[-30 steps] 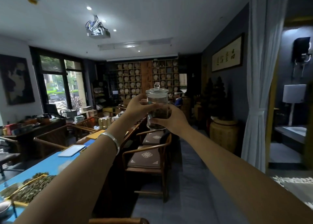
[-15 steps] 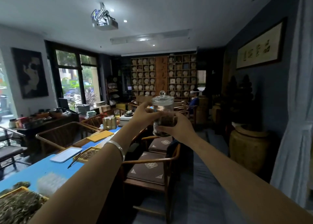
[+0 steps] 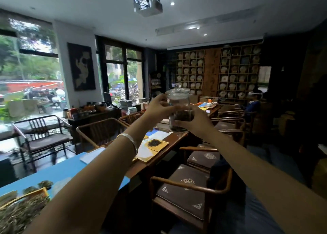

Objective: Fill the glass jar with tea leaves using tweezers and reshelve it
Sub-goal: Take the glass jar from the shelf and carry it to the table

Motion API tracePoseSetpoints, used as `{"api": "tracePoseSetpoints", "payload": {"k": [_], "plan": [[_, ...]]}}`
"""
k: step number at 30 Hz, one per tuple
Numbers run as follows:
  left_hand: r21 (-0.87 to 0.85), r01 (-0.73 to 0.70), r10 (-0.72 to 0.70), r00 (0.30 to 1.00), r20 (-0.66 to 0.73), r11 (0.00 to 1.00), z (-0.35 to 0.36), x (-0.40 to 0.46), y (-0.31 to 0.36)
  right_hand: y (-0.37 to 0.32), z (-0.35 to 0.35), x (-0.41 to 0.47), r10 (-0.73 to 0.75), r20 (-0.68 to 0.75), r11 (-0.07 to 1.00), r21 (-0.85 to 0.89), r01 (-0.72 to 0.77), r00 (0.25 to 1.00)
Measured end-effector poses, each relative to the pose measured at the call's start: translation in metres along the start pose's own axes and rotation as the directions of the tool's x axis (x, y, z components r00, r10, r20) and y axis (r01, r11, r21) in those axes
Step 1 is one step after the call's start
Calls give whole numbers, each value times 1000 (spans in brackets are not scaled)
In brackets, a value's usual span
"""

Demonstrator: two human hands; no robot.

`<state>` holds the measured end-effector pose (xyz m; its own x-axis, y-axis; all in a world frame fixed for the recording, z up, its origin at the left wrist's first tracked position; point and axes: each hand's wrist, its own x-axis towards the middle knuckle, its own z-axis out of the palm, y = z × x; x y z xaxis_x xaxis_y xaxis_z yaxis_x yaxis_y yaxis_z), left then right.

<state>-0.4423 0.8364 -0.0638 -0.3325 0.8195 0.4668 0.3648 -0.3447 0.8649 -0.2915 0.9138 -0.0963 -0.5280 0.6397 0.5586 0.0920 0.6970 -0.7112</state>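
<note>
A clear glass jar with a knobbed glass lid is held out at arm's length, upright, above the long table. Dark tea leaves fill its lower half. My left hand grips the jar's left side near the top. My right hand cups its lower right side and base. A silver bangle sits on my left wrist. A pile of dark tea leaves lies on a yellow tray on the table. No tweezers are visible.
A long wooden table with a blue mat runs ahead. Wooden chairs with brown cushions line its right side. Wall shelves of tea cakes stand at the far end, near a seated person. Loose pale tea lies bottom left.
The view has swung left, so the windows and table fill more of the frame. Both hands still hold the jar out in front.
</note>
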Motion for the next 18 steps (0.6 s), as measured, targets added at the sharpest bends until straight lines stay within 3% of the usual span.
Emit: {"api": "tracePoseSetpoints", "payload": {"k": [11, 18], "plan": [[207, 61, -4, 965, -263, 976, -97, 100, -60, 61, 119, 174, -162, 193, 970, 211, 120, 968], [296, 176, -8, 870, -492, 939, -148, 137, -118, 99, 211, 258, -294, 363, 919, 361, 158, 884]]}}
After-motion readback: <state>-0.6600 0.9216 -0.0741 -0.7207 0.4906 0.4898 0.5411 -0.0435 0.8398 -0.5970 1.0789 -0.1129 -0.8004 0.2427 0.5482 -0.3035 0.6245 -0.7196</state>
